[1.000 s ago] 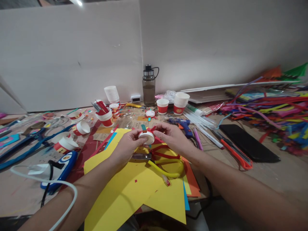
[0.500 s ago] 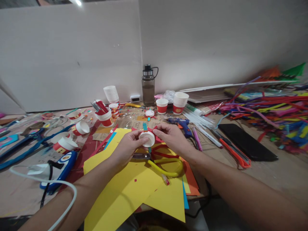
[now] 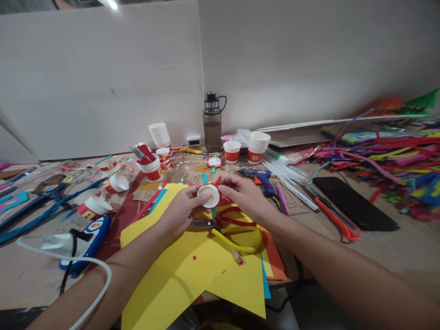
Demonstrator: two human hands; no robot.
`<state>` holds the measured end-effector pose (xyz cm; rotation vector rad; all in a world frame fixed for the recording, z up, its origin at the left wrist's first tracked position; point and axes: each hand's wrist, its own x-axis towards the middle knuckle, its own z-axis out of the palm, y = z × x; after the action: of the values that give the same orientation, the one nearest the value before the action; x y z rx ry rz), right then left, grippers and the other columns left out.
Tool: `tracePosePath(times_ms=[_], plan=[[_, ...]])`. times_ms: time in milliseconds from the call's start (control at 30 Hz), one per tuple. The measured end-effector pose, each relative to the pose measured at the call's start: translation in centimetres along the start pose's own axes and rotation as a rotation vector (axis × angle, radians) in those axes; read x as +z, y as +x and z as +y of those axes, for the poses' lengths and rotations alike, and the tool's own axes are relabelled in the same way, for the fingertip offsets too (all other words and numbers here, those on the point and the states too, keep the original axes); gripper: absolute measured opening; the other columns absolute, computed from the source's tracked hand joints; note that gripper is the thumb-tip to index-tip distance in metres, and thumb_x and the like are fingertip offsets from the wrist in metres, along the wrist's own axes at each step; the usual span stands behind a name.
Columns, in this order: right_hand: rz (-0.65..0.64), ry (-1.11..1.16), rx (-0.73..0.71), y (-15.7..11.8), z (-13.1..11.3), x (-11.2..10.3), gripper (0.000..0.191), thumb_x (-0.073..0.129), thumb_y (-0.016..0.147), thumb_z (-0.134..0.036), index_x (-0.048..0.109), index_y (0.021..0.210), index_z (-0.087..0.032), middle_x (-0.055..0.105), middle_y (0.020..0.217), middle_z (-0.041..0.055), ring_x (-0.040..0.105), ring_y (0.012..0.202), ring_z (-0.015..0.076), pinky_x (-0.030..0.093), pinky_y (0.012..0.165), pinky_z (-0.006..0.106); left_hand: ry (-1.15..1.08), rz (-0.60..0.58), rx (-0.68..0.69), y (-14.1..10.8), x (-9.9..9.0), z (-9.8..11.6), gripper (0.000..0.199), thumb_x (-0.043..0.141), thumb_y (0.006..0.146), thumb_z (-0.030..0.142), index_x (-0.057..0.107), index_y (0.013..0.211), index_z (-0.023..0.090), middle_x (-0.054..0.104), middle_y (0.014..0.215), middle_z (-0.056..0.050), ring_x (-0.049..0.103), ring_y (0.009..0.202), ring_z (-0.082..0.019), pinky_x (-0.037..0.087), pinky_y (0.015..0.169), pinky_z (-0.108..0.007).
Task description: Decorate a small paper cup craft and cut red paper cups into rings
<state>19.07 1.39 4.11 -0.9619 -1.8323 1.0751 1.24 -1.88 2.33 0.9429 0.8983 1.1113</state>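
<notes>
A round white paper-cup base (image 3: 208, 196) with red and teal paper strips around it is between my hands, above the yellow paper. My left hand (image 3: 182, 204) is closed on its left side, the thumb lying over the white face. At the upper right edge, my right hand (image 3: 242, 195) pinches a red strip; its fingertips partly hide it. One teal strip (image 3: 204, 178) sticks up behind the rim. Just below my hands lie scissors with yellow and red handles (image 3: 252, 238), on sheets of yellow paper (image 3: 192, 270). A similar white piece (image 3: 214, 162) lies farther back.
Behind stand a water bottle (image 3: 212, 123), a paper cup (image 3: 232, 152) and a cup stack (image 3: 258, 147). A glue gun (image 3: 259, 178), a utility knife (image 3: 337, 220) and a black phone (image 3: 355, 204) lie right. Cut cups (image 3: 94, 207) and a white cable (image 3: 103, 270) are left.
The cup base has turned and shifted slightly left in my hands, with its upper teal strip now leaning left. My left thumb has drawn back a little toward the rim.
</notes>
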Motion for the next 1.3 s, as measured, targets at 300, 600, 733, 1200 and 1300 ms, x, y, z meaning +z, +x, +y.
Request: tracePosePath(times_ms=[300, 600, 733, 1200, 1300], plan=[[-0.003, -0.024, 0.096, 0.0, 0.2, -0.2, 0.026, 0.056, 0.081, -0.037, 0.064, 0.096, -0.016, 0.067, 0.093, 0.0047, 0.058, 0.08, 0.0157, 0.046, 0.072, 0.03, -0.122, 0.059, 0.01, 0.4, -0.4, 0.2, 0.027, 0.074, 0.068, 0.025, 0.064, 0.091, 0.014, 0.062, 0.083, -0.002, 0.056, 0.067, -0.008, 0.052, 0.058, -0.02], [0.021, 0.0, 0.101, 0.1, 0.6, -0.6, 0.027, 0.057, 0.08, -0.037, 0.063, 0.096, -0.017, 0.065, 0.089, 0.0034, 0.054, 0.069, 0.0121, 0.044, 0.064, 0.027, -0.118, 0.078, 0.02, 0.5, -0.6, 0.5, 0.025, 0.075, 0.067, 0.024, 0.064, 0.087, 0.013, 0.063, 0.082, -0.002, 0.055, 0.065, -0.008, 0.05, 0.054, -0.018], [0.066, 0.0, 0.13, 0.4, 0.9, -1.2, 0.03, 0.058, 0.078, -0.038, 0.064, 0.098, -0.017, 0.064, 0.089, 0.0034, 0.054, 0.069, 0.0121, 0.044, 0.063, 0.027, -0.125, 0.129, 0.04, 0.7, -0.7, 0.6, 0.029, 0.076, 0.065, 0.023, 0.065, 0.089, 0.013, 0.064, 0.084, -0.003, 0.055, 0.066, -0.007, 0.048, 0.054, -0.017], [0.216, -0.404, 0.049, 1.7, 1.5, -5.0, 0.017, 0.055, 0.08, -0.028, 0.065, 0.087, -0.015, 0.066, 0.078, 0.0034, 0.055, 0.068, 0.0133, 0.041, 0.062, 0.025, -0.09, 0.151, 0.11, 0.5, -1.3, 1.1, 0.027, 0.074, 0.067, 0.023, 0.062, 0.089, 0.016, 0.065, 0.089, -0.003, 0.061, 0.079, -0.013, 0.056, 0.06, -0.023], [0.095, -0.576, 0.011, 1.5, 2.1, -4.7, 0.013, 0.055, 0.08, -0.024, 0.066, 0.079, -0.016, 0.064, 0.071, 0.0022, 0.054, 0.064, 0.0128, 0.038, 0.058, 0.024, -0.067, 0.17, 0.134, 0.8, -1.4, 0.9, 0.028, 0.075, 0.066, 0.024, 0.062, 0.089, 0.015, 0.065, 0.088, -0.004, 0.062, 0.078, -0.013, 0.056, 0.062, -0.024]])
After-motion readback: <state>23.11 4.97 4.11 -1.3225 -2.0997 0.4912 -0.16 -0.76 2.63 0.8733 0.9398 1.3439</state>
